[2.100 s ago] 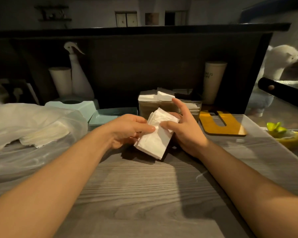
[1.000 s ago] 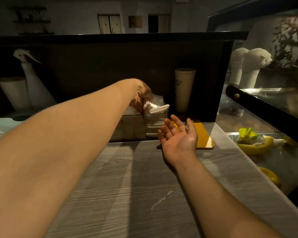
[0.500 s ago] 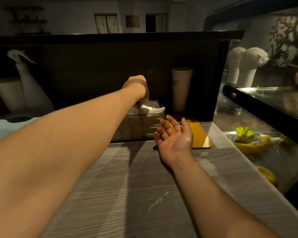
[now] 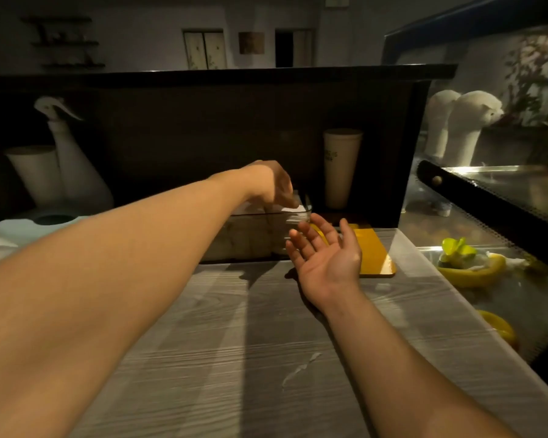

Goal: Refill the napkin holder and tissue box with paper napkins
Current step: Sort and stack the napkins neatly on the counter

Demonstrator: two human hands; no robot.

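White napkins (image 4: 290, 209) level in clear holder (image 4: 257, 237); left hand (image 4: 271, 184) pressing, right hand (image 4: 326, 257) open

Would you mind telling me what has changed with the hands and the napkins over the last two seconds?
The folded white napkins, earlier held in both hands above the grey wooden counter, now lie in the clear napkin holder. The left hand carried them there and is above them. The right hand let go and lies palm up. The yellow board stayed put.

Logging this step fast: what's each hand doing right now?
Left hand: over the napkin holder, fingers down on the napkins; whether it grips them cannot be told.
Right hand: open, palm up, holding nothing.
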